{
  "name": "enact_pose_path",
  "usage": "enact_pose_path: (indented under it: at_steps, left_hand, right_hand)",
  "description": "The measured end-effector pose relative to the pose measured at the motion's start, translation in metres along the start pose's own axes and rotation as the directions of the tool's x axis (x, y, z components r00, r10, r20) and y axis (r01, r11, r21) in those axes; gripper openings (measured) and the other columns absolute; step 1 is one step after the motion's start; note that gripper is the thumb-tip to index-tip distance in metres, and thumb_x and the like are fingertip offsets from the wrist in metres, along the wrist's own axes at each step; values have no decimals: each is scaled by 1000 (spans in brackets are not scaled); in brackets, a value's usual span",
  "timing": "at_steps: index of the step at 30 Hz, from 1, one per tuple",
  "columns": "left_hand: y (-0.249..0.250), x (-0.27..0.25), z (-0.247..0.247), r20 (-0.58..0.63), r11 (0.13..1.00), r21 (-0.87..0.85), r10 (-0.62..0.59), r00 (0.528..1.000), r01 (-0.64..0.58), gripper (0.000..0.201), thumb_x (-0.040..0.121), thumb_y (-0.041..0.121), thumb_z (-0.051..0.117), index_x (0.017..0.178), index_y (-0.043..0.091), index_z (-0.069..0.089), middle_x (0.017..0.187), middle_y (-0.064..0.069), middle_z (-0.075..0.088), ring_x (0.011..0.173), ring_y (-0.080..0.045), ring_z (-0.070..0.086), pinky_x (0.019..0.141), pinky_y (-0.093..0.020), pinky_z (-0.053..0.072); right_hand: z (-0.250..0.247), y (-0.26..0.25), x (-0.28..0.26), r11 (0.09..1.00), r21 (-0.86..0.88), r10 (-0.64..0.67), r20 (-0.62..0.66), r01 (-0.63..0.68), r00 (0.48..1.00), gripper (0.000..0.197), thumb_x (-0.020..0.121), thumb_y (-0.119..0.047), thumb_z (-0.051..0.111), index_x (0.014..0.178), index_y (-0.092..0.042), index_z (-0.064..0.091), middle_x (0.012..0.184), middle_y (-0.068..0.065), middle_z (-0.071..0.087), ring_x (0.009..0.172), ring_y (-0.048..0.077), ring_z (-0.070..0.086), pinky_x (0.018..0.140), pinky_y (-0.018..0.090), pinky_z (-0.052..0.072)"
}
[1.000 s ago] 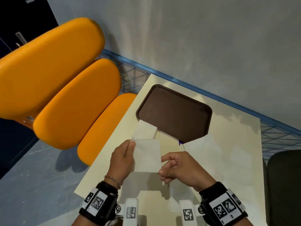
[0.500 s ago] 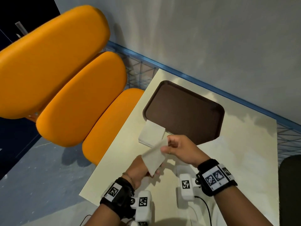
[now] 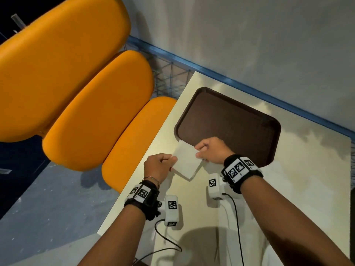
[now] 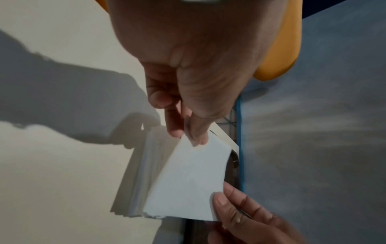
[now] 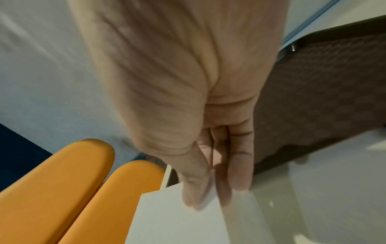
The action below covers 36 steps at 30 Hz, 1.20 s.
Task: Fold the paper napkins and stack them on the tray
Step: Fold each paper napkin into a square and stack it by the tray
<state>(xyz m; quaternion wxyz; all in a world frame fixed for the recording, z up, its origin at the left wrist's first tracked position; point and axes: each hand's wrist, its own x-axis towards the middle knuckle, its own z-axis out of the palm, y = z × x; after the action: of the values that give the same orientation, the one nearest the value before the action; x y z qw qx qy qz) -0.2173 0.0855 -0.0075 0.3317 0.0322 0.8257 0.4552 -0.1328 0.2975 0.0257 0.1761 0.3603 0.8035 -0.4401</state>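
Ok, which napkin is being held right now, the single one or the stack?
The single napkin: left hand and right hand each pinch a corner of it. The stack lies untouched on the table beneath it.

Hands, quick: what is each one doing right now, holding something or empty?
Left hand: pinches one corner of a white paper napkin, thumb against fingers.
Right hand: pinches the opposite corner of the same napkin.

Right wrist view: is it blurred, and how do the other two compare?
Right wrist view: smeared with motion blur, the napkin edges soft. Left wrist view: dim but sharper, with hard hand shadows across the table. Head view: bright and crisp, wide-angle bending the orange chair pads.
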Motion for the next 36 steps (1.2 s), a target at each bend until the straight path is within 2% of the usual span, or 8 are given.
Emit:
enact_pose_path:
  at_steps: [8, 16, 20, 24, 27, 30, 32, 36]
  left_hand:
    - [-2, 9, 5, -21, 995, 62, -71, 997, 73, 7, 85, 28, 80, 81, 22, 81, 64, 4, 75, 63, -4, 68, 64, -19, 46]
    - [-4, 13, 9, -51, 991, 99, -87, 995, 91, 11, 82, 31, 84, 87, 22, 79, 65, 8, 75, 70, -10, 73, 73, -26, 59]
    - [-8, 16, 10, -84, 986, 141, -74, 994, 86, 21, 77, 42, 85, 90, 28, 75, 82, 13, 75, 84, -14, 73, 85, -38, 62]
    - [-7, 11, 4, -153, 982, 182, -28, 988, 56, 39, 74, 49, 86, 101, 28, 68, 101, 9, 70, 96, -15, 67, 85, -39, 59]
    - [-4, -3, 0, -183, 982, 188, 12, 983, 23, 37, 76, 44, 86, 102, 26, 67, 98, 7, 67, 93, -15, 64, 80, -34, 55]
    - [-11, -24, 5, -47, 973, 231, 41, 998, -29, 19, 81, 38, 83, 90, 28, 69, 88, 10, 73, 87, -12, 67, 72, -27, 54]
    - [-19, -40, 17, 110, 957, 279, 51, 993, -80, 8, 83, 32, 81, 83, 28, 74, 84, 13, 75, 85, -8, 70, 70, -20, 51]
    - [-35, -73, 55, 386, 885, 438, -26, 922, -158, 16, 85, 22, 69, 78, 32, 80, 86, 18, 77, 89, -2, 71, 76, -13, 54]
  right_hand:
    - [27, 17, 11, 986, 163, 62, -262, -19, 963, 18, 86, -11, 78, 82, -28, 80, 78, -12, 75, 76, 11, 69, 78, 25, 57]
    - [39, 19, 14, 986, 166, 79, -368, -18, 927, 15, 88, -9, 73, 88, -19, 83, 78, -9, 73, 87, 17, 71, 80, 22, 55]
    - [41, 22, 13, 977, 214, 99, -401, -12, 911, 12, 87, -13, 84, 98, -15, 80, 85, -4, 73, 79, 11, 69, 61, 1, 43]
    - [29, 39, -10, 969, 246, 116, -469, 3, 875, 32, 83, -19, 89, 112, -21, 74, 104, -6, 69, 92, 10, 68, 75, 13, 46]
    - [18, 76, -51, 992, 121, 86, -388, -42, 917, 32, 79, -19, 91, 107, -23, 75, 102, -6, 72, 90, 9, 67, 83, 22, 50]
    - [27, 124, -101, 991, -96, 75, -161, -91, 984, 45, 74, -20, 93, 113, -29, 71, 115, -6, 71, 92, 5, 63, 88, 25, 51]
    - [43, 151, -127, 956, -277, 92, -44, -101, 995, 62, 76, -25, 91, 132, -30, 64, 130, -5, 62, 111, 12, 61, 96, 25, 48]
    - [74, 177, -152, 899, -425, 64, -107, -104, 992, 82, 85, -27, 84, 156, -31, 43, 148, -3, 43, 136, 18, 46, 104, 27, 46]
